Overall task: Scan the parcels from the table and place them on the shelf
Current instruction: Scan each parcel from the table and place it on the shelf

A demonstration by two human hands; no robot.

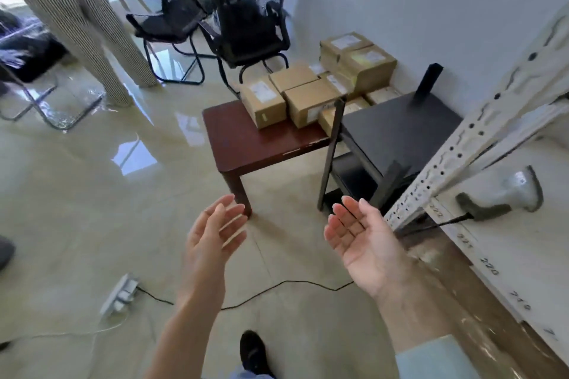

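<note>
Several brown cardboard parcels (311,95) are stacked on the far half of a low dark red table (246,144) by the wall. A grey handheld scanner (508,194) lies on the white metal shelf (523,243) at the right, its black cable trailing off. My left hand (215,237) and my right hand (360,234) are raised over the floor in front of the table, palms facing each other, fingers straight, holding nothing.
A black rack (397,129) stands between the table and the shelf. Two black mesh chairs (246,21) stand behind the table. A power strip (120,292) and a black cable (277,286) lie on the glossy floor. Another person's striped trouser legs (77,18) stand at upper left.
</note>
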